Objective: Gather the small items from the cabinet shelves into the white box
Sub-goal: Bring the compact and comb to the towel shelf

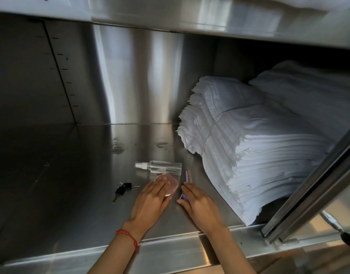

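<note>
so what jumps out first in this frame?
The tall stack of white cloths filling the right side of the steel shelf. Then both hands at the front: the left hand on a pink oval case, the right hand on a purple clip, spray bottle just behind.

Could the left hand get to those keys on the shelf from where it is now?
Probably yes. The left hand rests on the pink oval item, and the keys lie just to its left on the bare steel shelf, with nothing between them.
</note>
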Tool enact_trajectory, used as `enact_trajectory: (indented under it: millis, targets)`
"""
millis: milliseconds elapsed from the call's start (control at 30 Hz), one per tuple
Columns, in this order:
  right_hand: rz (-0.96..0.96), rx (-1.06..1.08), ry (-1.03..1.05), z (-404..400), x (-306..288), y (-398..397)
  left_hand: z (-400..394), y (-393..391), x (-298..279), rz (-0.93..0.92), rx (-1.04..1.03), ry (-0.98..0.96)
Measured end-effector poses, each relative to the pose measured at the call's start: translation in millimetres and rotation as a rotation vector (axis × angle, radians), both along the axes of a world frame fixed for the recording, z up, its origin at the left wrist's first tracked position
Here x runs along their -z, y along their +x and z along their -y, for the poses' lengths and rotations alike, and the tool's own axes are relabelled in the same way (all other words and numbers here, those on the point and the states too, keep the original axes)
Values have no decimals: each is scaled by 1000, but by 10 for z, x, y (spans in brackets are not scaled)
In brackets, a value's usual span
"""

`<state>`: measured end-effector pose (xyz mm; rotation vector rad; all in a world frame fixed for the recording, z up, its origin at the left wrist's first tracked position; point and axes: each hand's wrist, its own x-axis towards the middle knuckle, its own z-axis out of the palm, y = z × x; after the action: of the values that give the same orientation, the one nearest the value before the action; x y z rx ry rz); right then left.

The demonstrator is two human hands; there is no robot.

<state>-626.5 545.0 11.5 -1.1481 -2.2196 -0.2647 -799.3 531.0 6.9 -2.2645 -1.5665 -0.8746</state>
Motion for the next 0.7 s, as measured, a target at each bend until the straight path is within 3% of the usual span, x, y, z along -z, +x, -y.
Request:
enact_trajectory:
  millis: [700]
  targets:
    - [-91, 87, -12, 297, -145, -203, 238, -71, -202, 87, -44, -18]
